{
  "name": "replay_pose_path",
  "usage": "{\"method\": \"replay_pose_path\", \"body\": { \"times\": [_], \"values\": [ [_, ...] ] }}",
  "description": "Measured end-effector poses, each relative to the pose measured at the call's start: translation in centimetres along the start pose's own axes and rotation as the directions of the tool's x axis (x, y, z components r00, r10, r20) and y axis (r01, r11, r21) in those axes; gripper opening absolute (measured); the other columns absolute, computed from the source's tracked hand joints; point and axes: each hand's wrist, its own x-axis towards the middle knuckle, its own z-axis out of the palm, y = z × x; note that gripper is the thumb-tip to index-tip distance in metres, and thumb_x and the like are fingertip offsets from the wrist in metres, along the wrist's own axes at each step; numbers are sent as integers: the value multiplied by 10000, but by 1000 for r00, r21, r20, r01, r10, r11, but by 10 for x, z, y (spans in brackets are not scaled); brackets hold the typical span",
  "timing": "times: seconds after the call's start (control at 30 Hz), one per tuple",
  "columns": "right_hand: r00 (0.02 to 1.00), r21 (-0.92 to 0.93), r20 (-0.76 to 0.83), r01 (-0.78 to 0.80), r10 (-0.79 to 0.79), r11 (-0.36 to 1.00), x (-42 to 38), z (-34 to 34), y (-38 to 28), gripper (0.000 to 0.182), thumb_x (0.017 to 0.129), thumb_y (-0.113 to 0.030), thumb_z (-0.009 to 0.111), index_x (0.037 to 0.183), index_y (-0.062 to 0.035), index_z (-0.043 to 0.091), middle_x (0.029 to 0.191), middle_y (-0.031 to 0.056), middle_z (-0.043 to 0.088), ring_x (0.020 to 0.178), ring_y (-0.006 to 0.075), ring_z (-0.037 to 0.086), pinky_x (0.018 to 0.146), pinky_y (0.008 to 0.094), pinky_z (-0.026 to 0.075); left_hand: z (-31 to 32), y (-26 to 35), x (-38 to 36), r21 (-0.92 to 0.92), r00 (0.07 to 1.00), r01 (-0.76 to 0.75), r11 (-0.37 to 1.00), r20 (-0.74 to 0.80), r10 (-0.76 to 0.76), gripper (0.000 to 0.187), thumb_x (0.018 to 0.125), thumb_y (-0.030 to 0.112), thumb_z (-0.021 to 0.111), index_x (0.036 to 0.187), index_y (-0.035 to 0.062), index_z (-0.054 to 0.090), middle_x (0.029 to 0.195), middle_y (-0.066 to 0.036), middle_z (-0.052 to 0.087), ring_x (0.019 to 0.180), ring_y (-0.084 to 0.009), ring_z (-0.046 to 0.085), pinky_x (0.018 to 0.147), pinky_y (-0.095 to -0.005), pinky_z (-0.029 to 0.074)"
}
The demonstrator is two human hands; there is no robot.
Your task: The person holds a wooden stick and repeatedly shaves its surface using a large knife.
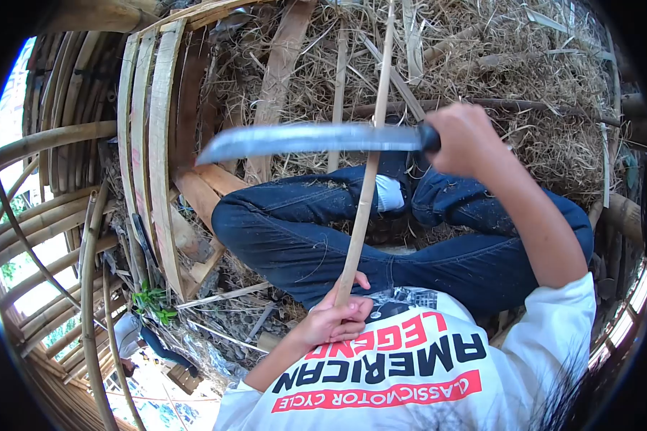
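We see left grip clasped round near end of pale stick; right grip, right of stick, clenched on machete, blade crossing stick; shavings beyond.

The person is wearing a white T-shirt, filling the lower centre of the frame, its short sleeve showing at lower right. Across the chest, black capitals are spelling AMERICAN, red capitals LEGEND, and a red band is carrying white lettering. Dark blue jeans are stretching across the middle, showing paler stitching and specks of debris. Loose hair is straggling in at lower right.
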Motion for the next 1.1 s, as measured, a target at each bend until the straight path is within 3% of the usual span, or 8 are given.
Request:
{"method": "replay_pose_path", "body": {
  "times": [0.17, 0.3, 0.4, 0.53, 0.73, 0.83, 0.93, 1.1],
  "values": [
    [990, 51, -36, -135, 137, 989, 23, 0, 11, 168, 653, -186, 686, 750, -49, 693, 751, 209, 672, 797, 382, 673, 772, 451, 543, -4, -1, 0, -89, 1000, -6, 996, -6, 6, 336, 947, 103, 504, 1222, 171, 322, 713, -19, 354, 419, -27, 289, 393, -173, 245],
    [996, 87, 41, -79, 75, 993, 7, -3, -5, 147, 667, -167, 666, 739, -38, 666, 751, 202, 664, 804, 404, 651, 775, 483, 522, -5, -3, 0, -70, 1000, 2, 998, 3, -2, 365, 925, 86, 516, 1225, 168, 326, 706, -23, 358, 411, -27, 288, 389, -172, 243],
    [999, 49, -3, -33, 34, 998, 16, 1, 4, 141, 667, -169, 672, 732, -43, 667, 750, 203, 663, 803, 403, 653, 772, 482, 522, -5, -1, 1, -66, 1000, 3, 998, 6, -2, 378, 910, 60, 503, 1225, 171, 326, 696, -21, 355, 411, -26, 289, 386, -172, 241],
    [991, 93, -11, -130, 132, 987, 42, 4, 12, 146, 680, -184, 671, 733, -48, 681, 753, 208, 662, 800, 404, 654, 763, 481, 526, -9, 2, 0, -151, 1000, -2, 989, -1, 1, 399, 886, 48, 497, 1222, 180, 327, 686, -15, 342, 412, -24, 285, 381, -173, 239],
    [995, 100, 23, -102, 100, 990, 26, 1, 1, 157, 686, -184, 657, 755, -45, 682, 754, 207, 664, 795, 397, 658, 758, 476, 528, -14, -2, -5, -115, 998, 15, 993, 56, -9, 412, 875, 51, 501, 1222, 179, 320, 687, -15, 338, 415, -27, 281, 384, -173, 240],
    [996, -25, -50, -75, 74, 997, 34, -1, 19, 151, 686, -198, 668, 742, -59, 683, 774, 198, 675, 805, 379, 669, 756, 459, 533, -12, -1, -4, -118, 999, 26, 993, 39, -21, 423, 858, 30, 487, 1217, 177, 318, 687, -19, 338, 417, -29, 282, 386, -174, 238],
    [983, 37, -58, -171, 173, 985, 53, -1, 28, 189, 664, -178, 677, 788, -38, 705, 798, 231, 679, 816, 386, 678, 779, 454, 545, -11, 1, -5, -135, 1000, 18, 991, 14, -17, 435, 842, 11, 476, 1214, 176, 322, 685, -19, 337, 417, -30, 281, 387, -175, 235],
    [996, 97, -11, -83, 84, 992, 37, 5, 11, 176, 682, -169, 658, 781, -27, 688, 795, 218, 677, 816, 392, 670, 777, 462, 538, -14, -2, -6, -149, 999, 8, 989, 47, -1, 430, 846, 19, 486, 1215, 176, 328, 680, -16, 333, 417, -29, 285, 382, -176, 233]
  ]
}}
